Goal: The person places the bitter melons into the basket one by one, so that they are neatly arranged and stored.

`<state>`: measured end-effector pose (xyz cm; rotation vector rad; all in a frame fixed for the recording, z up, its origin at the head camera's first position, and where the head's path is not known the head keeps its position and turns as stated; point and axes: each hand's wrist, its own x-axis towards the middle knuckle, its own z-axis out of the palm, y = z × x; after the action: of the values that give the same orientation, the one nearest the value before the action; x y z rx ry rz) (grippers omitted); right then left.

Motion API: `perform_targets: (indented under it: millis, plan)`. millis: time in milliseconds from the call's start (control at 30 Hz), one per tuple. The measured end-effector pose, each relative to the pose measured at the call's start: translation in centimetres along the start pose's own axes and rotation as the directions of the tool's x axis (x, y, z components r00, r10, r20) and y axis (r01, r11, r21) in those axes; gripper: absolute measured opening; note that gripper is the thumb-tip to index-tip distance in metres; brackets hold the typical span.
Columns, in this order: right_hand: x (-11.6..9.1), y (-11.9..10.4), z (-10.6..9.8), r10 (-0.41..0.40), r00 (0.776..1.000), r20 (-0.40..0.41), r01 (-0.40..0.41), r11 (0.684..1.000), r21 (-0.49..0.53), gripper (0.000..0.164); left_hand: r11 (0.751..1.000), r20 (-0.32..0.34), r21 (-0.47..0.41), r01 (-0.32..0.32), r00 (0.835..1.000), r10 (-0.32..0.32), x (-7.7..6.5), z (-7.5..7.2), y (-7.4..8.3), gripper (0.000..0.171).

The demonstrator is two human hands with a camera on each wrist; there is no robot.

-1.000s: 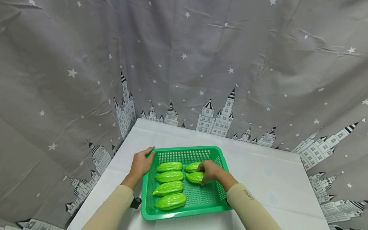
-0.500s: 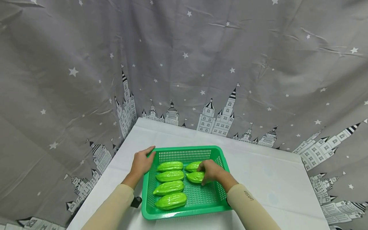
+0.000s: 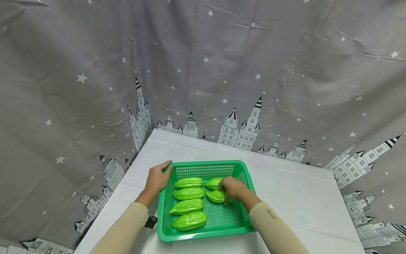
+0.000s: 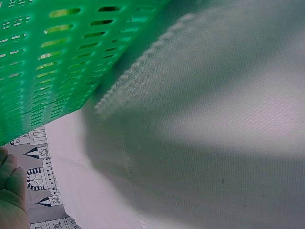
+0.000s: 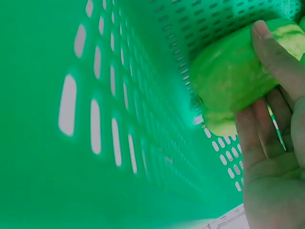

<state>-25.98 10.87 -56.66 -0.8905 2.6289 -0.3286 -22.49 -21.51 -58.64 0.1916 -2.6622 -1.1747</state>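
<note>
Green bitter melons lie in a green plastic basket [image 3: 215, 234]. Several, such as the nearest bitter melon [image 3: 189, 221], form a column on its left side. My right hand [image 3: 234, 188] reaches inside and holds a bitter melon [image 3: 215, 196] in the right column; in the right wrist view the thumb [image 5: 272, 50] lies over the held bitter melon [image 5: 228, 71], with fingers beneath. Just behind it is another bitter melon [image 3: 213, 183], partly covered by the hand. My left hand [image 3: 157, 180] rests at the basket's far left corner, fingers fairly straight along the rim.
The basket stands on a white-covered table [image 3: 291, 201]. A grey curtain [image 3: 203, 70] printed with stars and castles hangs behind and at both sides. At the left wrist sits a small black device [image 3: 151, 222]. Bare perforated basket floor [image 3: 222, 218] shows at the near right.
Both hands and the bitter melons keep nearly the same places. The whole head view has shifted slightly, and the right hand stays on the same bitter melon.
</note>
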Motion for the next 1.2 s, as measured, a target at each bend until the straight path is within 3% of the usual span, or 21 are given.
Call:
perform_targets:
  millis: [467, 667, 833, 967, 1067, 1200]
  plan:
    - [0.0, 0.3, 0.2, -0.001, 1.000, -0.001, 0.001, 1.000, 0.018, 0.048, 1.000, 0.001, 0.002, -0.008, 1.000, 0.008, 0.1, 0.0, 0.0, 0.039]
    - [-0.3, 0.4, -0.2, -0.026, 0.999, -0.046, 0.031, 0.991, 0.128, 0.055, 1.000, 0.005, 0.004, 0.006, 1.000, -0.006, 0.1, 0.0, 0.1, 0.039]
    - [-0.4, 0.7, -0.5, -0.052, 0.988, -0.148, 0.093, 0.955, 0.283, 0.058, 1.000, 0.002, 0.015, 0.003, 1.000, -0.003, 0.2, 0.1, -0.1, 0.039]
    - [-0.4, 0.8, -0.5, -0.027, 0.978, -0.208, 0.104, 0.924, 0.367, 0.063, 1.000, -0.004, 0.014, 0.000, 1.000, 0.000, 0.2, 0.2, -0.2, 0.038]
    - [-0.4, 0.7, -0.7, 0.018, 0.967, -0.255, 0.102, 0.886, 0.452, 0.068, 1.000, -0.004, 0.013, 0.001, 1.000, -0.001, 0.2, 0.2, -0.2, 0.038]
    - [-0.4, 0.6, -0.8, 0.100, 0.951, -0.293, 0.094, 0.809, 0.580, 0.071, 1.000, 0.005, 0.011, 0.004, 1.000, -0.004, 0.2, 0.2, -0.1, 0.039]
